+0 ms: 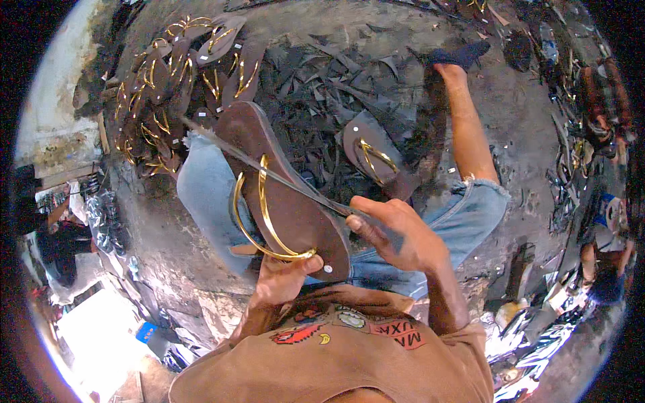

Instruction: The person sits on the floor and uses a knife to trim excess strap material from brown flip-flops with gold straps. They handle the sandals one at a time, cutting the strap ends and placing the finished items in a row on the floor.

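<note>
A brown flip-flop with gold straps is tilted up over my lap. My left hand is closed around its near end, with the thumb beside the base of the straps. My right hand grips a long, thin knife at its near end. The blade lies slantwise across the flip-flop, its far tip pointing to the upper left; whether it touches the sole I cannot tell. Beyond my right hand, a second flip-flop with gold straps rests on the floor between my legs.
Many brown flip-flops with gold straps are heaped at the far left. Dark offcuts cover the floor ahead. My bent legs in blue jeans frame the work. Plastic and assorted clutter lie at the right, a blue packet at the lower left.
</note>
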`<state>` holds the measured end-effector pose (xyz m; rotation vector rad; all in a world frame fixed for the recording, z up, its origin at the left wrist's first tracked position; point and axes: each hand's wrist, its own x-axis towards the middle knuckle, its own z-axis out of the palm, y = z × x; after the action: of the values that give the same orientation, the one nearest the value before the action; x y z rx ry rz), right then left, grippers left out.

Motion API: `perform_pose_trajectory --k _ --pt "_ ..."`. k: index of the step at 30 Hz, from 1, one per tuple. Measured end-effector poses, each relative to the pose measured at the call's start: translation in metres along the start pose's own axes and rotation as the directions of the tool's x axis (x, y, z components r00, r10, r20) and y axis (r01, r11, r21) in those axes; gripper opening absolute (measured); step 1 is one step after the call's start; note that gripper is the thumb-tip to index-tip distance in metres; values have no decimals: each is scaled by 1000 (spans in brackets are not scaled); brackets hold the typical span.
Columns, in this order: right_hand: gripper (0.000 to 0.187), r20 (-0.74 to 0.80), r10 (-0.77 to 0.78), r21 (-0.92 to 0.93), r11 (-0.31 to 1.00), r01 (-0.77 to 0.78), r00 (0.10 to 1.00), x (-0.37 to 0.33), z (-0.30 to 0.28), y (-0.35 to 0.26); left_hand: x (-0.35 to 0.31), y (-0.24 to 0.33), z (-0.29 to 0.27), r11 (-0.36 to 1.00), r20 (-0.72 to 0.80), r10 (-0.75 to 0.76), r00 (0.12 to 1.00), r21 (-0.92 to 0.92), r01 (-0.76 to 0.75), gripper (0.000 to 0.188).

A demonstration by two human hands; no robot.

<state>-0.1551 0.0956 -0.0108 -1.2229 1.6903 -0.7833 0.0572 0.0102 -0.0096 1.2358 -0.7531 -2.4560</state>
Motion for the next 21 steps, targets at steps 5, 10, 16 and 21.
perform_pose_trajectory --k 5,10,16,21 --pt "29 -125 -100 114 987 114 987 48 37 13 -1 6 -2 1000 -15 -10 1000 8 10 46" --pt "28 -678 -74 129 968 217 731 109 49 67 9 22 4 994 4 114 994 -3 -114 41" --pt "38 -493 533 847 475 239 688 6 -24 85 107 66 25 869 -19 456 890 -207 -450 38" --pt "34 -601 605 796 513 321 523 -74 -10 82 247 -179 -18 743 -406 116 906 641 192 88"
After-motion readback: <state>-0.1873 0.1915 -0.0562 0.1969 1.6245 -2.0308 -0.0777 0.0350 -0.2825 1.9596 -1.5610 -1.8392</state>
